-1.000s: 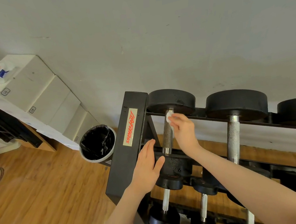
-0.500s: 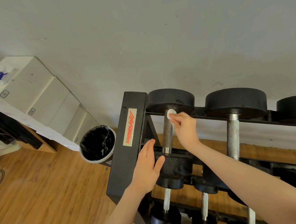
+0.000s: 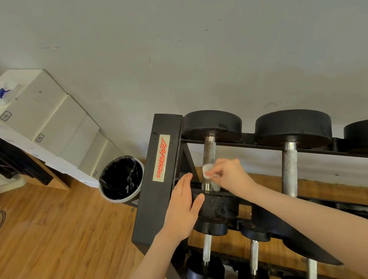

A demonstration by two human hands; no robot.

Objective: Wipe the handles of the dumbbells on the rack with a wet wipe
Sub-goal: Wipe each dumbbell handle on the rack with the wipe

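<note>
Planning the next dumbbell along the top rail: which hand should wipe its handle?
Right, probably. The right hand already pinches the wet wipe and is nearer the next handle; the left hand rests flat on the rack.

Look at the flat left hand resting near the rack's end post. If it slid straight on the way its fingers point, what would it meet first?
Probably the black steel rack's upper cross rail, just past the left hand's fingertips, with the leftmost dumbbell's knurled metal handle close beside it. Depth is unclear from one view.

Left hand (image 3: pixel 182 210) flat, fingers straight; right hand (image 3: pixel 229 175) curled, pinching.
</note>
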